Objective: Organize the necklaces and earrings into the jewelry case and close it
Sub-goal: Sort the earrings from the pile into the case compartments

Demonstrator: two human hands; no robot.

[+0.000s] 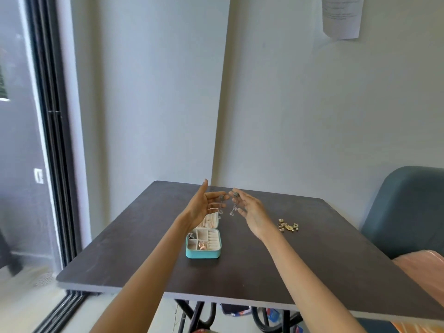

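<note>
Head view: both hands raised over the far middle of the dark table (pixel 312 272), each pinching one dangling silver earring by its stud top. Left hand (pixel 204 207) holds the left earring (pixel 221 205) between thumb and fingertips, remaining fingers extended upward. Right hand (pixel 252 209) pinches the right earring (pixel 234 203) likewise, other fingers loosely spread. Chains hang free below each stud, just apart from one another.

Teal jewelry case (pixel 203 243) sits open on the table beneath and near of the hands, lid tilted back behind the left wrist; a pinkish piece lies in a near compartment. Gold jewelry pile (pixel 287 225) lies to the right, well apart from the case.

Judgement: earrings look very light, limp in the chain, stiff only at the stud; chains likely tangle if brought together. Hold at the stud, lower chain-first into a compartment. Case not yet closed; gold pieces remain
</note>
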